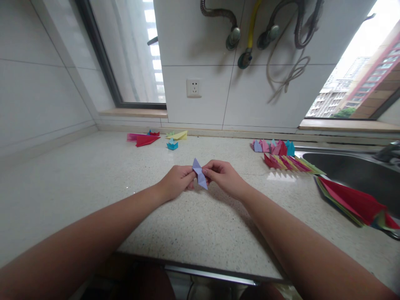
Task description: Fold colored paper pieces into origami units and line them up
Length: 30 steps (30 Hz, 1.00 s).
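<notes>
A small lavender folded paper (200,173), pointed at both ends, is held between my two hands just above the speckled countertop (175,225). My left hand (178,182) pinches its left side between thumb and fingers. On the opposite side, my right hand (223,177) grips it the same way, with the fingertips partly hidden behind the paper. Beyond my hands lies a little blue paper boat (172,145). Left of that boat are a red paper plane (146,140) and a pink folded paper (133,137); a yellow paper plane (179,135) rests behind it.
At the back right stands a row of folded paper pieces (275,147), with striped, fanned paper (290,163) before it. Large red and green paper planes (356,200) lie against the sink (350,166). A wall socket (194,88) and hoses (233,37) are above.
</notes>
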Motion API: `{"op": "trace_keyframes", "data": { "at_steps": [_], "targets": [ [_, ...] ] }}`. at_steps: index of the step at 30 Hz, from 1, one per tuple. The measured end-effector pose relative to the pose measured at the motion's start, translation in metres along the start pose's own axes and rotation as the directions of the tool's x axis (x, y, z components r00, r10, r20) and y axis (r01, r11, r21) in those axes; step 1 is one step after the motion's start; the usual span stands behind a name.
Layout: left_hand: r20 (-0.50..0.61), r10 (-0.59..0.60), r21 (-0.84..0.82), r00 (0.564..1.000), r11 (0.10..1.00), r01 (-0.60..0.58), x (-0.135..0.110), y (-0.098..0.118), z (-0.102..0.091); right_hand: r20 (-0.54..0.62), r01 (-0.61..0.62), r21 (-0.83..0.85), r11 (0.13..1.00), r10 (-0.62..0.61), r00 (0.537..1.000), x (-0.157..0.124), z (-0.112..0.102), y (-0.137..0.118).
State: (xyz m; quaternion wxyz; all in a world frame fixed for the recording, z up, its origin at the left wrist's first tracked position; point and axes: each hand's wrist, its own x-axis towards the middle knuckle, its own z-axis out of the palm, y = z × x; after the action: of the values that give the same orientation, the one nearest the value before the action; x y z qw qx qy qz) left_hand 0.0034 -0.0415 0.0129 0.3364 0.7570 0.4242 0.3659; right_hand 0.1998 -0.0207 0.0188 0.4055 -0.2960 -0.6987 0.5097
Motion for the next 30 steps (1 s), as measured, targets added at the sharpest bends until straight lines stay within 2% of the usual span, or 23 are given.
{"op": "trace_keyframes", "data": {
  "at_steps": [5, 7, 9, 11, 13, 16, 18, 22, 26, 30],
  "targets": [
    [-0.143, -0.034, -0.162, 0.989, 0.987, 0.011, 0.005, -0.002, 0.005, 0.008, -0.059, 0.064, 0.996, 0.058, 0.998, 0.003, 0.0, 0.007],
    [-0.19, -0.024, -0.156, 0.982, 0.988, -0.006, 0.005, -0.001, 0.005, -0.019, -0.022, -0.058, 0.998, 0.021, 1.0, 0.003, -0.001, 0.009],
    [-0.222, 0.043, -0.023, 0.974, 0.998, -0.05, 0.005, 0.001, 0.002, -0.078, 0.069, -0.26, 0.963, -0.092, 0.993, 0.001, -0.003, 0.008],
    [-0.224, 0.149, 0.172, 0.963, 0.979, -0.112, 0.004, 0.005, -0.001, -0.093, 0.177, -0.455, 0.873, -0.244, 0.965, -0.002, -0.004, 0.003],
    [-0.19, 0.243, 0.324, 0.951, 0.93, -0.173, 0.003, 0.009, -0.003, -0.029, 0.279, -0.596, 0.753, -0.367, 0.93, -0.005, -0.005, -0.003],
    [-0.156, 0.301, 0.424, 0.941, 0.88, -0.212, 0.001, 0.012, -0.003, 0.076, 0.366, -0.721, 0.589, -0.458, 0.886, -0.006, -0.004, -0.008],
    [-0.18, 0.314, 0.453, 0.932, 0.868, -0.205, 0.0, 0.014, -0.001, 0.084, 0.357, -0.768, 0.532, -0.469, 0.879, -0.006, -0.003, -0.009],
    [-0.235, 0.357, 0.534, 0.904, 0.824, -0.187, 0.0, 0.014, 0.0, 0.03, 0.264, -0.845, 0.466, -0.451, 0.892, -0.007, 0.001, -0.009],
    [-0.215, 0.416, 0.628, 0.884, 0.752, -0.201, 0.0, 0.013, 0.0, 0.031, 0.199, -0.92, 0.336, -0.444, 0.895, -0.008, 0.006, -0.011],
    [-0.198, 0.441, 0.643, 0.875, 0.732, -0.223, -0.001, 0.013, 0.0, 0.072, 0.214, -0.943, 0.255, -0.471, 0.879, -0.009, 0.008, -0.012]
  ]
}}
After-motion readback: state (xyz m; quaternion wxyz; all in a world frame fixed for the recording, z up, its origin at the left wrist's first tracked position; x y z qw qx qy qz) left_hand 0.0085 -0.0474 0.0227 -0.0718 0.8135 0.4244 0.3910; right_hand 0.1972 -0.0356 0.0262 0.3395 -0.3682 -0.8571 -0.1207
